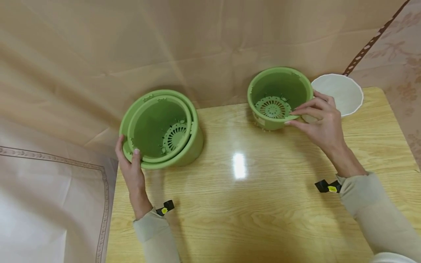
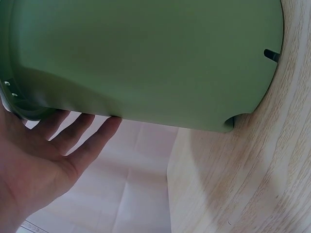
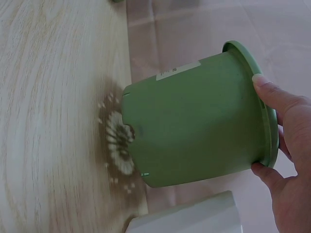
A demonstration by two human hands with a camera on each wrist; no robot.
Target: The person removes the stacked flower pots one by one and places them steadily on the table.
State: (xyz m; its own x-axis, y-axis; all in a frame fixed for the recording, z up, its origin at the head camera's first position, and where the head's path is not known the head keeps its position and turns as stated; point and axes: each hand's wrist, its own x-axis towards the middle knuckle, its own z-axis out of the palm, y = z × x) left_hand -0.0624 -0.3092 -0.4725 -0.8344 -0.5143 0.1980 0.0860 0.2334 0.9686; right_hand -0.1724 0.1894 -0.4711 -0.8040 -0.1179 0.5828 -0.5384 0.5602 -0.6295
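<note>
A large green plastic flower pot (image 1: 194, 146) stands at the table's left with a smaller green pot (image 1: 148, 122) nested inside, slotted base showing. My left hand (image 1: 132, 173) grips the large pot at its near-left rim, thumb at the edge. In the left wrist view its fingers (image 2: 92, 143) lie along the outer wall. Another green pot (image 1: 276, 86) is held by my right hand (image 1: 323, 122), which pinches its right rim between thumb and fingers. The right wrist view shows this pot (image 3: 199, 116) raised off the table, light through its base holes speckling the wood.
A white pot (image 1: 345, 95) with a faceted rim stands at the back right, close beside the raised green pot. Beige cloth (image 1: 197, 44) hangs along the table's back edge. The wooden table (image 1: 240, 219) stretches between and in front of the pots.
</note>
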